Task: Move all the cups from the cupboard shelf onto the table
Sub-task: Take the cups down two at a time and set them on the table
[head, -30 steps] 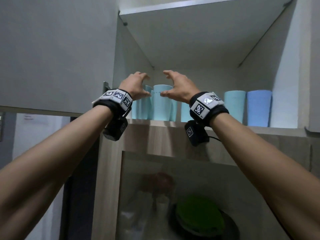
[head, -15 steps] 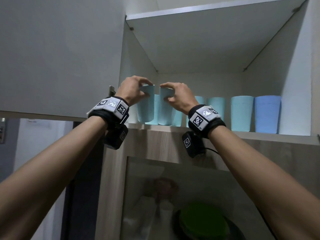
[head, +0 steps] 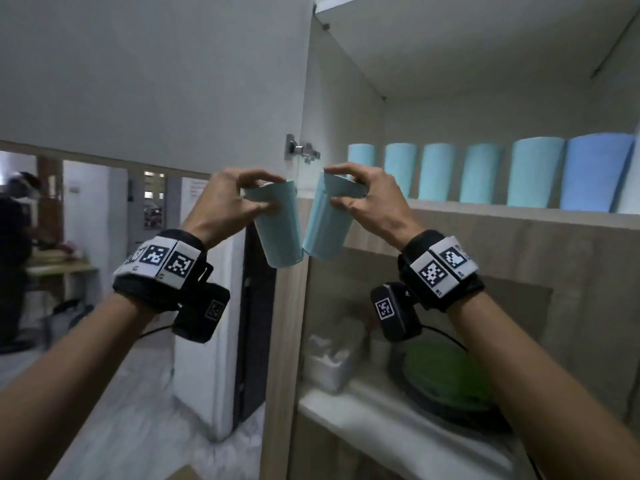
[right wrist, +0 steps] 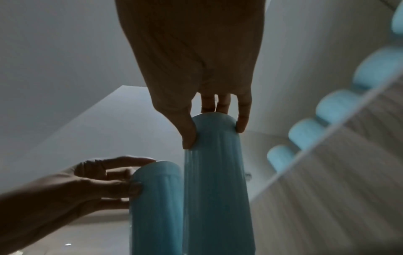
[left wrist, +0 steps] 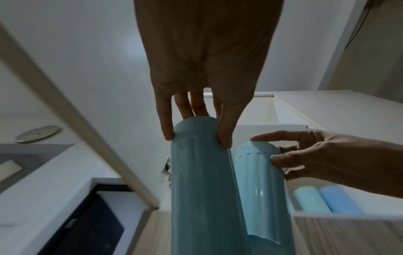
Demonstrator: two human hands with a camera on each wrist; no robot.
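My left hand pinches the rim of a light teal cup, held in the air in front of the cupboard's left edge. Beside it my right hand pinches the rim of a second teal cup, tilted, its base close to the first cup's. The left wrist view has my left hand on its cup; the right wrist view has my right hand on its cup. Several more teal cups and a blue cup stand in a row on the cupboard shelf. No table is in view.
The open cupboard door hangs at left with its hinge just above the held cups. Below the shelf, a lower compartment holds a green plate and a white container. A person stands far left in another room.
Both hands closed on a cup each, lifted them off the shelf and drew them down and towards me. The view has swung left and down.
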